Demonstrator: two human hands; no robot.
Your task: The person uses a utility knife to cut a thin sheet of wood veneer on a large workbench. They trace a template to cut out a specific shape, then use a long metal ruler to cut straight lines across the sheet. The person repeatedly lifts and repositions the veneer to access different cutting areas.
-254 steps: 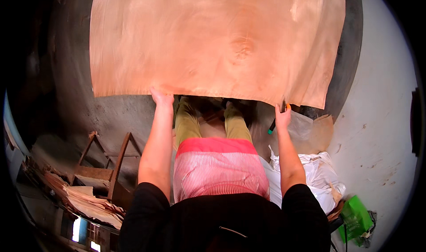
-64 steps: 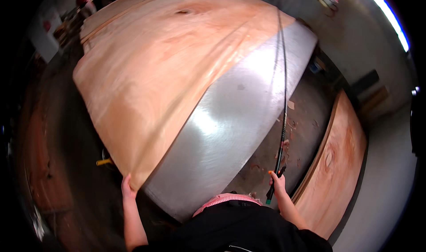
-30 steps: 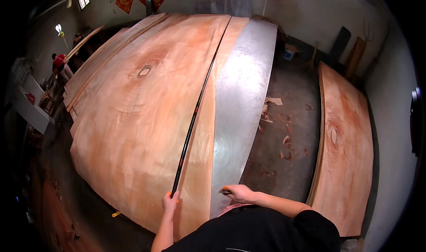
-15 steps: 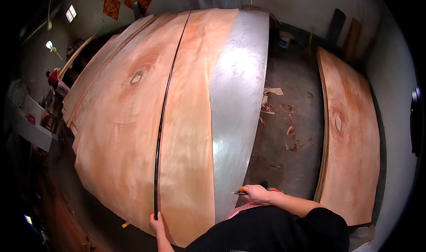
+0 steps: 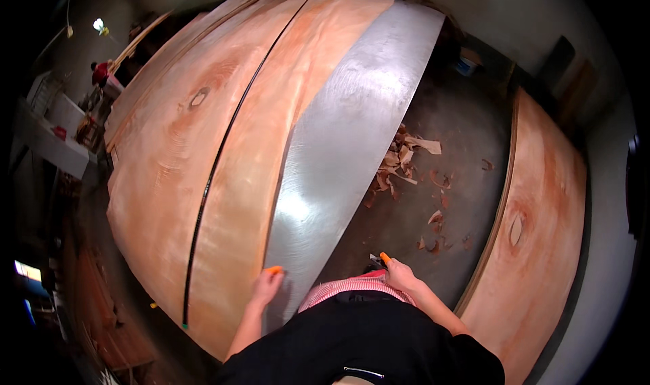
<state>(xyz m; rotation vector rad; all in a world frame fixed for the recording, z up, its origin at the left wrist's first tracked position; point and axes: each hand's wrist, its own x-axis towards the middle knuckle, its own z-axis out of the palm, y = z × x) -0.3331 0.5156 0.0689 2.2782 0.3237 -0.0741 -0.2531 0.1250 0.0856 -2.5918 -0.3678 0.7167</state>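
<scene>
Large wood veneer sheets [image 5: 223,249] lie stacked before me, with a long thin black rod [image 5: 215,165] across them; its near end is green. My left hand [image 5: 266,290], an orange cover on one fingertip, is at the top sheet's right edge, beside a bare silver metal strip [image 5: 338,134]. Its fingers are curled; whether they pinch the edge is hidden. Over the floor near my waist, my right hand [image 5: 401,275] is closed round a small knife [image 5: 376,259], its blade pointing left and away. An orange cover shows on that hand too.
Wood scraps and shavings [image 5: 399,158] lie on the dark floor right of the metal strip. Another veneer stack [image 5: 542,243] stands at the right by the wall. A bucket [image 5: 467,63] sits at the back. A person in red [image 5: 100,73] is far left.
My left hand has let go of the black rod's near end and moved right to the sheet's edge. My right hand with the knife has moved off the metal strip, over the floor.
</scene>
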